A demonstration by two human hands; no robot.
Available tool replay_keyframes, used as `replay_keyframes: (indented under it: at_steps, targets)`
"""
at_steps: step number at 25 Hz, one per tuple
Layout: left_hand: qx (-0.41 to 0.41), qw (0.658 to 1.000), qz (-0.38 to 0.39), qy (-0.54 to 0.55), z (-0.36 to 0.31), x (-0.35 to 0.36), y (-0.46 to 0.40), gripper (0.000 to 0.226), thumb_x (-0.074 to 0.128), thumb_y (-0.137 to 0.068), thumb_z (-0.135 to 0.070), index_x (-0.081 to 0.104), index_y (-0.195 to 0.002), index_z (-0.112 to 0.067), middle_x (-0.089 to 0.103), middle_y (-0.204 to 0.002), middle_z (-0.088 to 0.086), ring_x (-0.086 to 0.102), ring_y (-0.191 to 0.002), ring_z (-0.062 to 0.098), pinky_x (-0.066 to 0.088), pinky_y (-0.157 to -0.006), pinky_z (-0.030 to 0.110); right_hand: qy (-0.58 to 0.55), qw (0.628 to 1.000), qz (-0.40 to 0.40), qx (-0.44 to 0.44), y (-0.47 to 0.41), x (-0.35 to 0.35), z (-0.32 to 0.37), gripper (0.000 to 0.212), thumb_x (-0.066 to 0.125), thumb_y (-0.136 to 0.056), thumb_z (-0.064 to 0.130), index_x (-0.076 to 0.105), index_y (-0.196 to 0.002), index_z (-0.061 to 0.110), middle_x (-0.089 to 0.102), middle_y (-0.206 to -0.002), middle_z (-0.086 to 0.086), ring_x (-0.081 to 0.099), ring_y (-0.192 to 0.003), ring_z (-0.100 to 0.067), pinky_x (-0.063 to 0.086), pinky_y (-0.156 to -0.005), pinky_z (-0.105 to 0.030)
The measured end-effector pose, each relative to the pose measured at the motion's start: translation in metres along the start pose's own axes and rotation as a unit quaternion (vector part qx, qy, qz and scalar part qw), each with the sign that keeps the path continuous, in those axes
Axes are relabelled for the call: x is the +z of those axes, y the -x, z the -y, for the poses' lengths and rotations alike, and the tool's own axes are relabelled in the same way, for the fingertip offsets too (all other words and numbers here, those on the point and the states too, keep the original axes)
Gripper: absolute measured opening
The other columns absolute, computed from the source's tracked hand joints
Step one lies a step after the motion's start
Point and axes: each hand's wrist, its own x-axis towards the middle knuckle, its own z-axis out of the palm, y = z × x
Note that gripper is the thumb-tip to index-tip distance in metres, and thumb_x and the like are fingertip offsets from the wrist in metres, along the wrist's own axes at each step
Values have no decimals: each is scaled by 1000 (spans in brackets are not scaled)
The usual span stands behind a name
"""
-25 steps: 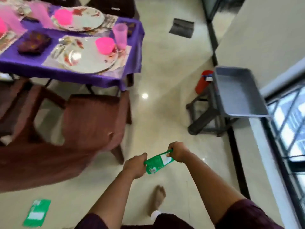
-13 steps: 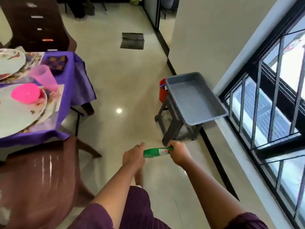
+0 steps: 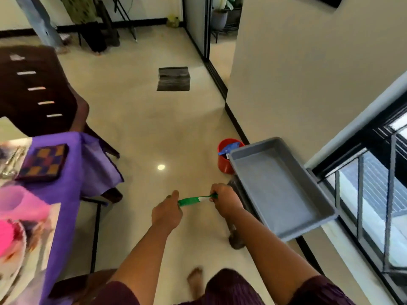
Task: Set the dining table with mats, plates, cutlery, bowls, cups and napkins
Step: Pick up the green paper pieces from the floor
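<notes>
At the far left edge a pink bowl [image 3: 6, 236] sits on a plate [image 3: 15, 267], which lies on a printed mat [image 3: 47, 227], and a pink cup [image 3: 19, 201] stands just behind the bowl; all of them are blurred. A little further back on the purple tablecloth [image 3: 66, 194] lies a dark square item with an orange and blue check pattern [image 3: 43, 162], and just left of it some cutlery [image 3: 11, 161] is on another mat. Behind the table stands a dark brown chair [image 3: 37, 91] with slots in its back. Near the middle of the view the person holds a green and white packet [image 3: 195, 200] above the floor, stretched between both hands. The left hand [image 3: 167, 213] grips the left end of the packet with curled fingers, and the right hand [image 3: 224, 200] pinches the right end, fingers closed around it. The content of the packet cannot be read. A bare foot [image 3: 195, 279] shows on the glossy floor [image 3: 154, 128] below the arms. Further back on the floor lies a dark rectangular mat [image 3: 173, 79]. To the right of the hands a grey tray [image 3: 279, 190] rests on a dark stool [image 3: 236, 236], and behind the tray stands a red bucket [image 3: 226, 159] near the wall. At the far right is a window with black bars [image 3: 361, 205].
</notes>
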Motion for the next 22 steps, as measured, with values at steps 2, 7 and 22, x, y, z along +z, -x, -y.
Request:
replay_keyframes:
  at_steps: [2,7,22]
  targets:
    - [-17,1000,-11,18,0,-13,-34,29,40,-93,-12,41,-122,-15,56,-100,6,57,-86,28,38,-69,30,-10,1000,-14,-7,-33,-8,5,21,52,-84,-7,62,-92,10,59,-100,-10,57,-90,-26,49,-76,-35]
    - [-16,999,-13,25,-10,-33,-145,10,44,-94,-13,41,-103,-14,50,-84,1,47,-70,23,36,-62,30,-47,997,-54,32,-140,-31,-5,23,50,-86,-7,61,-91,13,58,-92,-5,57,-82,-21,48,-68,-29]
    - [-79,885,227,399,-155,-84,-488,51,51,-87,10,47,-133,-10,62,-65,3,60,-54,18,49,-47,23,-134,953,-149,227,-416,-117,-94,18,66,-85,7,72,-101,13,62,-102,-7,59,-92,-23,41,-71,-26]
